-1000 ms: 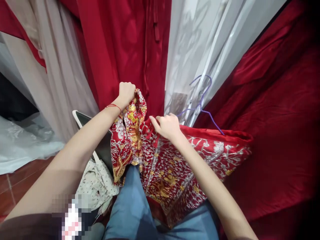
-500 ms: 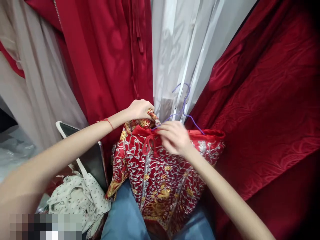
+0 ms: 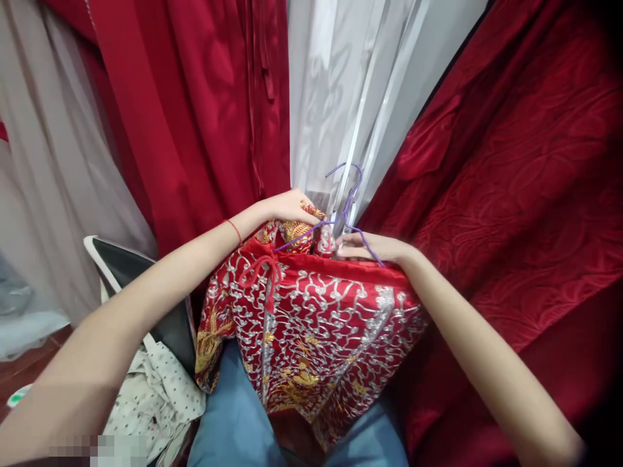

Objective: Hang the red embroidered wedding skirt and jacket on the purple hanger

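Observation:
A red skirt with silver and gold embroidery hangs on a purple wire hanger and drapes over my knees. Its red waistband runs across the top, with a tied cord bow at the left. Behind the waistband is a red and gold embroidered jacket, bunched up; one sleeve seems to hang at the left side. My left hand is closed on the bunched jacket. My right hand reaches behind the waistband, under the hanger's right arm, its fingers closed at the edge of the jacket cloth.
Red gowns hang at the left and a dark red patterned gown at the right. White cloth and a white frame stand between them. A dark panel with a white edge and dotted white cloth lie at lower left.
My right hand has left the front of the waistband and moved right and behind it, to the jacket. My left hand has shifted slightly right with the jacket; the hanger has moved slightly left.

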`<action>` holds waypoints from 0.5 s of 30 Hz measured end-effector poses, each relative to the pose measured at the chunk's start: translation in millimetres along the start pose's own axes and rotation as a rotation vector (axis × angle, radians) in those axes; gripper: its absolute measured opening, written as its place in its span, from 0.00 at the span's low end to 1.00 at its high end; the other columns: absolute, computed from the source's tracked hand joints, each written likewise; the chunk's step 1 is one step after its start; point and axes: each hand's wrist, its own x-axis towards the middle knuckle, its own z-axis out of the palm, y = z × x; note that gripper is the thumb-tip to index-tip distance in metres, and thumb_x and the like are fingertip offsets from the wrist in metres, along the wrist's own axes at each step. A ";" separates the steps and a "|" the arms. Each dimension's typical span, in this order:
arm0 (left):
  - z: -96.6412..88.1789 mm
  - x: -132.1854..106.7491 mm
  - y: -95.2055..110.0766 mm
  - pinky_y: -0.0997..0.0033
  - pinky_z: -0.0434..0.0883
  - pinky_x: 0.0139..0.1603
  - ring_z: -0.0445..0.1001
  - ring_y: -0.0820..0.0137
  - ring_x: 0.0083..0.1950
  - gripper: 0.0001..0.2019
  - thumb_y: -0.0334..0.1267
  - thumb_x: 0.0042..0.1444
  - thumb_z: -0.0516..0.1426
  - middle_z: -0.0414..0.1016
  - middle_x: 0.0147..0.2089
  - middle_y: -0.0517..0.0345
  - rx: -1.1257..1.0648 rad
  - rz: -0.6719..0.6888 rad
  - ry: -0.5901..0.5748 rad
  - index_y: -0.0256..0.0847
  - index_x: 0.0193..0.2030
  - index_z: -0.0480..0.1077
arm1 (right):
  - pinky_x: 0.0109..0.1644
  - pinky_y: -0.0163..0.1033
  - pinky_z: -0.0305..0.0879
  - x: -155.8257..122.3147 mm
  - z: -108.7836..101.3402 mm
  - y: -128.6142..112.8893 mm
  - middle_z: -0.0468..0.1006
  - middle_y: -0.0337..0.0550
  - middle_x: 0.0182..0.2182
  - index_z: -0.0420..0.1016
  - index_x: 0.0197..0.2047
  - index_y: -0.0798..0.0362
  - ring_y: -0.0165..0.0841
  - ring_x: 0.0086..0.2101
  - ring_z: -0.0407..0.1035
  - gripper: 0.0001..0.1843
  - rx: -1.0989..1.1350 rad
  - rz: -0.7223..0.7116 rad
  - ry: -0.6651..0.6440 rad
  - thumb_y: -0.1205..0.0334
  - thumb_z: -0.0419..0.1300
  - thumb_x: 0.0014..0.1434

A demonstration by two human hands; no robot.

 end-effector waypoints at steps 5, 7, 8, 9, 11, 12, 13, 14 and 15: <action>13.5 13.9 -6.8 0.70 0.63 0.33 0.66 0.74 0.28 0.17 0.47 0.40 0.67 0.73 0.27 0.58 -0.046 -0.043 -0.064 0.33 0.30 0.76 | 0.33 0.37 0.56 10.0 12.0 -0.6 0.73 0.38 0.24 0.77 0.28 0.56 0.29 0.27 0.62 0.27 -0.151 -0.069 0.116 0.36 0.65 0.51; 14.2 10.6 -12.9 0.71 0.65 0.34 0.69 0.72 0.31 0.20 0.48 0.40 0.68 0.76 0.32 0.56 0.014 -0.001 -0.036 0.35 0.34 0.75 | 0.33 0.38 0.55 8.1 10.3 3.2 0.72 0.39 0.24 0.77 0.28 0.56 0.30 0.27 0.62 0.27 -0.172 -0.086 0.160 0.36 0.65 0.52; 13.0 7.2 -17.6 0.71 0.65 0.36 0.71 0.70 0.34 0.22 0.49 0.39 0.68 0.77 0.36 0.55 0.076 0.024 -0.015 0.35 0.37 0.75 | 0.34 0.38 0.55 7.3 9.2 5.4 0.72 0.39 0.24 0.77 0.28 0.55 0.30 0.28 0.62 0.27 -0.169 -0.096 0.175 0.37 0.64 0.52; 11.2 3.0 -23.4 0.71 0.66 0.37 0.73 0.69 0.37 0.24 0.50 0.38 0.69 0.78 0.39 0.55 0.158 0.032 0.003 0.37 0.40 0.75 | 0.34 0.38 0.55 6.8 8.4 7.6 0.72 0.39 0.24 0.76 0.27 0.55 0.30 0.28 0.62 0.26 -0.159 -0.106 0.184 0.37 0.64 0.52; 6.7 -6.8 -37.2 0.71 0.65 0.38 0.74 0.66 0.40 0.23 0.48 0.38 0.69 0.79 0.40 0.55 0.383 -0.034 0.015 0.39 0.41 0.75 | 0.34 0.38 0.55 7.1 7.9 11.7 0.71 0.39 0.24 0.74 0.26 0.55 0.30 0.28 0.62 0.26 -0.133 -0.117 0.189 0.37 0.64 0.52; 4.7 -11.6 -44.3 0.71 0.65 0.38 0.75 0.65 0.40 0.19 0.46 0.40 0.67 0.80 0.39 0.56 0.497 -0.101 0.013 0.40 0.39 0.76 | 0.34 0.38 0.55 7.8 8.2 13.4 0.71 0.38 0.24 0.73 0.25 0.55 0.30 0.28 0.61 0.26 -0.122 -0.115 0.190 0.37 0.63 0.52; 3.2 -16.0 -50.9 0.71 0.64 0.37 0.75 0.65 0.40 0.13 0.45 0.43 0.66 0.80 0.37 0.56 0.590 -0.174 0.008 0.41 0.35 0.76 | 0.34 0.38 0.54 8.6 8.8 14.8 0.69 0.38 0.23 0.72 0.25 0.55 0.29 0.27 0.59 0.26 -0.116 -0.109 0.194 0.37 0.63 0.52; 2.2 -19.6 -56.5 0.71 0.63 0.37 0.76 0.65 0.40 0.09 0.44 0.46 0.64 0.80 0.36 0.57 0.654 -0.242 0.004 0.42 0.32 0.75 | 0.33 0.38 0.54 9.3 9.5 15.7 0.68 0.37 0.22 0.72 0.25 0.54 0.29 0.26 0.58 0.27 -0.114 -0.103 0.203 0.36 0.63 0.52; 1.6 -22.2 -60.7 0.70 0.63 0.37 0.76 0.65 0.40 0.07 0.43 0.49 0.62 0.80 0.35 0.57 0.694 -0.297 0.004 0.43 0.30 0.75 | 0.33 0.38 0.53 9.7 10.3 16.1 0.67 0.36 0.22 0.72 0.25 0.54 0.28 0.25 0.57 0.27 -0.116 -0.098 0.208 0.36 0.63 0.52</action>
